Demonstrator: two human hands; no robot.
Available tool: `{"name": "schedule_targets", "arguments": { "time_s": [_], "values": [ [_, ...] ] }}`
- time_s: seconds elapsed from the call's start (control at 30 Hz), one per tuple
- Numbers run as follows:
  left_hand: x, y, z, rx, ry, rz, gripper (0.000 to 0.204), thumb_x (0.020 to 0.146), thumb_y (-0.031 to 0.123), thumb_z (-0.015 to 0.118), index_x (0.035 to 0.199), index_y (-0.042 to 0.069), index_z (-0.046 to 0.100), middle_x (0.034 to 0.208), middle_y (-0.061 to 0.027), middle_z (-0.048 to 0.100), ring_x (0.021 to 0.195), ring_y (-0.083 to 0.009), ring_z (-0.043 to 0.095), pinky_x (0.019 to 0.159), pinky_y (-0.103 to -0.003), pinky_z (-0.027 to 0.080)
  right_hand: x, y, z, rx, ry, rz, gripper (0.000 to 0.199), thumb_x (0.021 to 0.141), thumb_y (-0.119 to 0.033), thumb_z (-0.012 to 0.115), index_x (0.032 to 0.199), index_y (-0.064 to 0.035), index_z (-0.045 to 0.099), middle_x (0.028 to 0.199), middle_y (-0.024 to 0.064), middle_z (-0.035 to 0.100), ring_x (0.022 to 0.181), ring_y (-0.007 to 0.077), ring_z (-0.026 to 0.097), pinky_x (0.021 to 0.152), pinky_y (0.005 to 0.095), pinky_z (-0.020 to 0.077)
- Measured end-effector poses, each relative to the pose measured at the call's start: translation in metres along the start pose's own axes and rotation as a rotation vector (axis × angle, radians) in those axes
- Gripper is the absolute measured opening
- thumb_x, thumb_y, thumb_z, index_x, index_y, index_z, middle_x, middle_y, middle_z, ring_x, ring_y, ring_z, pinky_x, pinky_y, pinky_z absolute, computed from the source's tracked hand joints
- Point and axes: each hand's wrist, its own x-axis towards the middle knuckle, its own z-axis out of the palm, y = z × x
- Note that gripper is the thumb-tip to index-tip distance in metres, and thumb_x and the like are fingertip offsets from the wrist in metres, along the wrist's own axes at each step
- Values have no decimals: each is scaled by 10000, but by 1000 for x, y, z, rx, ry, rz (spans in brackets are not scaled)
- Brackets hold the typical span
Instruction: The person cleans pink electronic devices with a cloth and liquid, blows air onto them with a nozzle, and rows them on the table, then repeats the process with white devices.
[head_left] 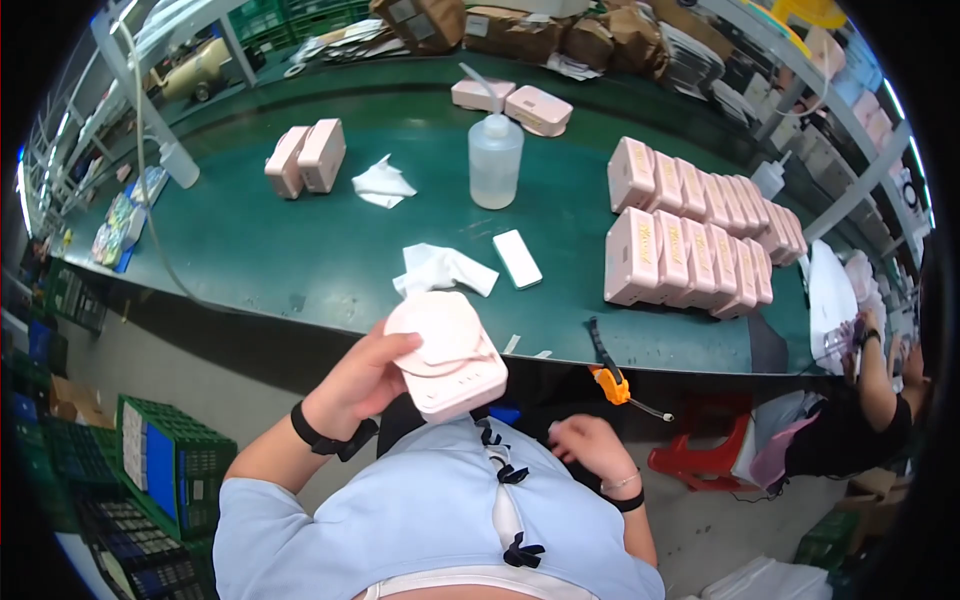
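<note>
My left hand [368, 372] grips a pale pink boxy device [462, 388] with rounded corners, held up in front of the bench edge. A round pale pink disc [440, 328] lies over its upper part, and my thumb rests on the disc's rim. Low at my right side, away from the device, my right hand [592, 446] has its fingers curled together; whatever they may hold is too small to make out. On the green bench just beyond the device lie a crumpled white cloth [445, 270] and a small white rectangular block [517, 259].
A squeeze bottle [495, 165] stands mid-bench. Rows of pink devices [632, 258] fill the right; a pair [322, 156] stands at left, two more [538, 110] behind. An orange-handled tool [611, 384] hangs at the front edge. A co-worker's arm [876, 385] shows far right, near a red stool [705, 450].
</note>
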Motion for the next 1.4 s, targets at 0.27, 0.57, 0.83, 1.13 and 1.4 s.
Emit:
{"name": "schedule_targets", "arguments": {
  "time_s": [0.27, 0.57, 0.83, 1.13, 1.4],
  "values": [
    [48, -12, 71, -27, -127, -294, 496, 973, 219, 567, 1404, 42, 397, 1319, -144, 562, 1185, -251, 602, 1005, -426, 510, -64, -132, 16, -1011, 495, -1113, 381, 757, -151, 781, 1107, -61, 659, 1221, 132, 625, 991, 299, 668, 847, 367, 544],
    [48, 41, 89, -67, -531, -310, 439, 981, 187, 571, 1367, 27, 438, 1280, -150, 588, 1160, -245, 624, 970, -400, 527, -94, -133, -65, -796, 857, -1169, 520, 758, -106, 795, 1212, 8, 568, 1167, 186, 638, 1061, 295, 647, 964, 383, 504],
    [140, 215, 10, 1299, 244, 626, 115, 887, 86, 655, 963, 1, 644, 854, -45, 668, 686, -99, 584, 621, -249, 484, -45, -47, -280, 18, 1463, -850, 491, 885, 29, 673, 1297, 51, 408, 1265, 155, 547, 1167, 215, 548, 1004, 353, 455],
    [414, 241, 3, 1961, -66, 833, 686, 805, 385, 764, 1327, 17, 512, 1353, -243, 492, 1229, -387, 505, 1043, -422, 422, 58, 14, -384, 167, 1249, -564, 503, 857, 17, 688, 1277, 18, 410, 1267, 145, 551, 1167, 225, 559, 1022, 336, 436],
    [546, 197, 39, 2081, -539, 1045, 964, 743, 551, 760, 1515, 171, 324, 1525, -274, 293, 1384, -474, 319, 1156, -505, 281, 57, 24, -290, 65, 1293, -207, 804, 887, -32, 665, 1523, 15, 175, 1505, 237, 351, 1377, 295, 407, 1114, 368, 356]
  ]
}}
